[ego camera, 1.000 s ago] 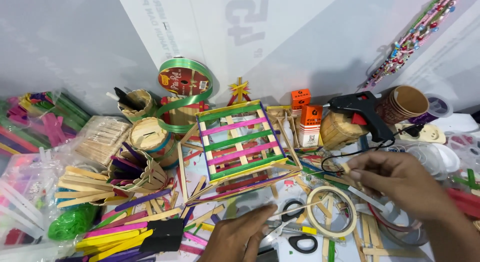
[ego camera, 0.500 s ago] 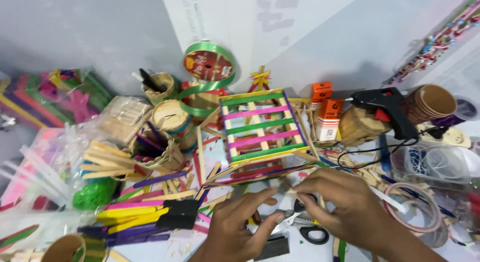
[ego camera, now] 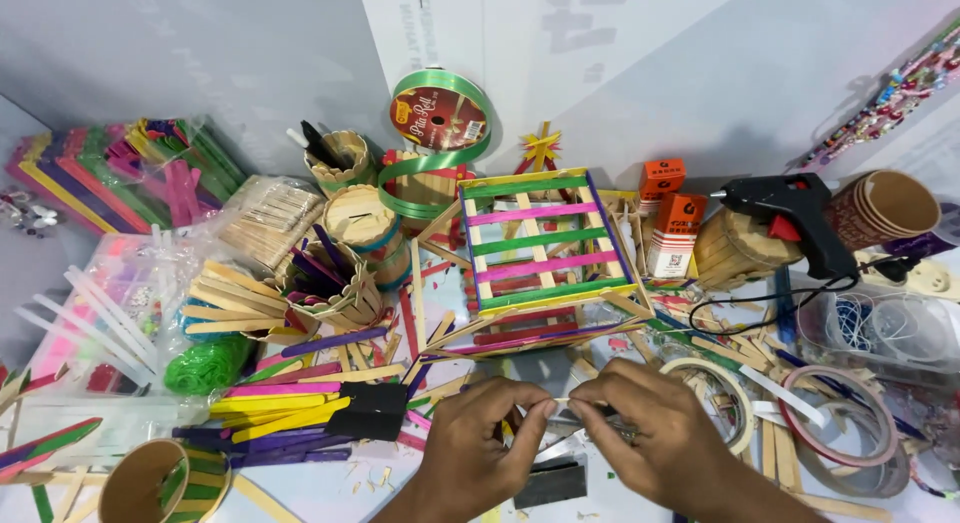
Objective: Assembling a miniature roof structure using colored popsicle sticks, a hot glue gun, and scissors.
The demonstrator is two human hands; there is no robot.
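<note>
A: A second ago the right hand (ego camera: pixel 655 438) was out by the tape roll (ego camera: pixel 715 398) and the left hand (ego camera: pixel 480 448) lay low by the scissors; since then both have come together in front of the striped stick frame (ego camera: pixel 545 241)

B: And what do they grip?

A: A thin pale stick (ego camera: pixel 575 400), pinched at each end between thumb and fingertips, both hands closed on it, just above the table and near the frame's front edge

B: How would you handle it well?

A: My judgement: keep the pinch close to the ends, hold it level, and press evenly so so slight a piece doesn't twist or snap

B: Anything else changed?

A: The view has swung left, so the glue gun (ego camera: pixel 790 218) and paper cups (ego camera: pixel 885 208) sit nearer the right edge
</note>
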